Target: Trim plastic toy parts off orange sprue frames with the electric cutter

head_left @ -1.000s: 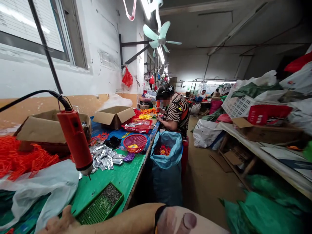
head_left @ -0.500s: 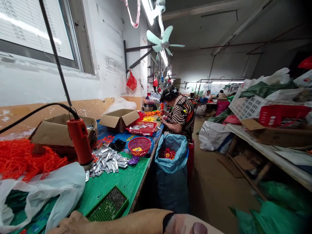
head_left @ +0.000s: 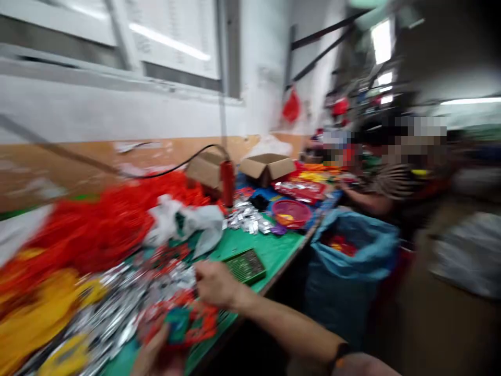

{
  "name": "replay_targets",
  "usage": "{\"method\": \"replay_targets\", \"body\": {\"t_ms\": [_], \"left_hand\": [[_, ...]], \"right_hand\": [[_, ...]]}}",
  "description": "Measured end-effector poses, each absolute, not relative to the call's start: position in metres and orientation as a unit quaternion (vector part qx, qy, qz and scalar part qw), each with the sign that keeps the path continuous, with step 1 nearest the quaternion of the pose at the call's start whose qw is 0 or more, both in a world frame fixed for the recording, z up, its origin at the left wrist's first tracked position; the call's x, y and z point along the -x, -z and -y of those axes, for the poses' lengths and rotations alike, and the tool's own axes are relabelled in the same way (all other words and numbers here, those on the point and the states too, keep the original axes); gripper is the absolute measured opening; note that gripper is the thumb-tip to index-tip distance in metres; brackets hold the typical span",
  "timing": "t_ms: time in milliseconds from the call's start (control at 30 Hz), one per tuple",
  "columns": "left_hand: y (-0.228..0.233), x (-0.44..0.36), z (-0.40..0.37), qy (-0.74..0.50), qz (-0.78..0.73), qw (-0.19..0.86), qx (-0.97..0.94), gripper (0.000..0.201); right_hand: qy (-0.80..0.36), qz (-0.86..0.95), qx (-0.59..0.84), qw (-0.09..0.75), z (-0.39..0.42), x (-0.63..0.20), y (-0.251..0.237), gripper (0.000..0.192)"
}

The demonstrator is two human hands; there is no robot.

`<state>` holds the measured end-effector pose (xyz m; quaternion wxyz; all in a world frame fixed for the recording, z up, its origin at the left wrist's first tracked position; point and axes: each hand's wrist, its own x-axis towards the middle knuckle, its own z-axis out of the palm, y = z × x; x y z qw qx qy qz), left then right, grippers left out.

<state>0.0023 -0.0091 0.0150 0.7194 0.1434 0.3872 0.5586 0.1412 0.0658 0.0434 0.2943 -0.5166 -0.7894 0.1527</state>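
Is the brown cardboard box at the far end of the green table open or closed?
Open. The cardboard box has its flaps folded outward and a dark hollow shows at its top. The blur hides what is inside it.

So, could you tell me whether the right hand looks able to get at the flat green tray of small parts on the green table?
Probably yes. The right hand hovers just beside the flat green tray, and nothing visibly stands between them, though the picture is heavily blurred.
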Motion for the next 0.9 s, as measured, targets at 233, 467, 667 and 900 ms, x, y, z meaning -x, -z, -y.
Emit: {"method": "replay_targets", "body": {"t_ms": [233, 467, 667, 900], "left_hand": [[-0.029, -0.006, 0.030, -0.651, -0.335, 0.675, -0.085, 0.018], [-0.018, 0.002, 0.031, -0.648, -0.365, 0.662, -0.091, 0.021], [-0.013, 0.002, 0.027, -0.655, -0.366, 0.654, -0.094, 0.028], [-0.007, 0.002, 0.022, -0.656, -0.365, 0.654, -0.090, 0.032]], "right_hand": [[-0.387, 0.710, 0.438, 0.393, -0.041, -0.150, -0.023, 0.013], [-0.640, 0.568, 0.361, 0.371, -0.028, -0.153, -0.028, 0.024], [-0.704, 0.429, 0.367, 0.430, -0.035, -0.155, -0.013, 0.032], [-0.705, 0.411, 0.387, 0.430, -0.045, -0.159, -0.003, 0.033]]}}
